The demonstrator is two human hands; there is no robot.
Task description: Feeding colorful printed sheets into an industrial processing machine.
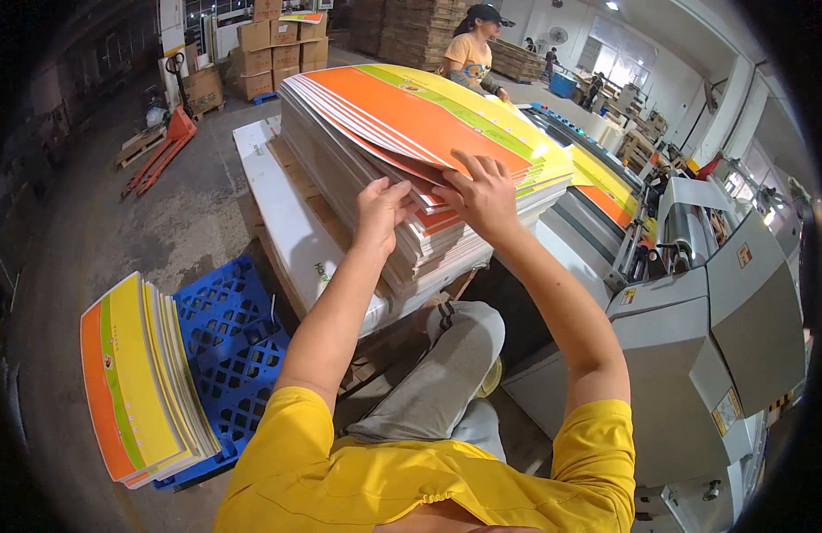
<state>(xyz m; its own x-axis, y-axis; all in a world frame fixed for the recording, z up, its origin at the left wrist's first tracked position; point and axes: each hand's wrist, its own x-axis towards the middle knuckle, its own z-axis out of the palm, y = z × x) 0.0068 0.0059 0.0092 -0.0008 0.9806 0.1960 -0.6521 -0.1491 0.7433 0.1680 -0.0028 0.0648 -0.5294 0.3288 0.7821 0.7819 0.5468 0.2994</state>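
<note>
A tall stack of large printed sheets [438, 115], orange, green and yellow on top with white edges, stands in front of me. At its near corner my right hand [485, 194] grips the edge of the top sheets, which bow up a little from the layers below. My left hand [381, 213] is closed at the same edge, just left of the right one, with thumb and fingertips pinched on the sheets' border. How many sheets each hand has hold of cannot be made out. Beneath the lifted edge, more orange-printed layers show.
At my right stands a grey machine [660, 329] with rollers. A blue plastic pallet [224, 311] and a second stack of printed sheets [140, 373] are at lower left. An orange pallet jack [169, 147], cardboard boxes [255, 62] and a person [473, 55] in a cap are beyond.
</note>
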